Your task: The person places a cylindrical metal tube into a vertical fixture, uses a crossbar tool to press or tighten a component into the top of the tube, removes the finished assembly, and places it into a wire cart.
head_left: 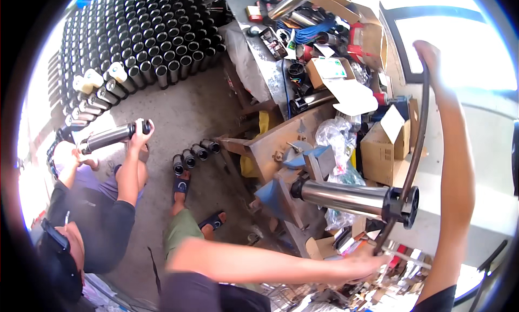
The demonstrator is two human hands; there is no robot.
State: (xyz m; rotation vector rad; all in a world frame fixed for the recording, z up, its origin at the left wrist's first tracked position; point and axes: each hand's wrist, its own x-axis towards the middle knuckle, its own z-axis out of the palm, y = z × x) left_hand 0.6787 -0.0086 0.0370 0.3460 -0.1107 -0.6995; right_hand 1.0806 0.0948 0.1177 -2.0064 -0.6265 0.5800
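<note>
A shiny steel cylinder (346, 197) lies level, its left end between the blue-faced jaws of a bench vise (294, 185). Its right end carries a black flanged end piece (413, 206). Across that end runs a long, slightly curved dark bar (419, 144), set against the black part; exactly how it grips is too small to tell. My right hand (430, 61), arm raised high, is closed around the bar's upper end. Low down, my left hand (367, 264) is wrapped around the bar's lower end, its fingers somewhat blurred.
A cluttered bench (275, 79) beyond the vise bears cartons, cables and parts. At left, a seated co-worker (102, 220) holds another steel cylinder (108, 139). Several short black-rimmed tubes (200, 150) stand on the floor near my feet; many dark tubes (140, 36) fill the far left.
</note>
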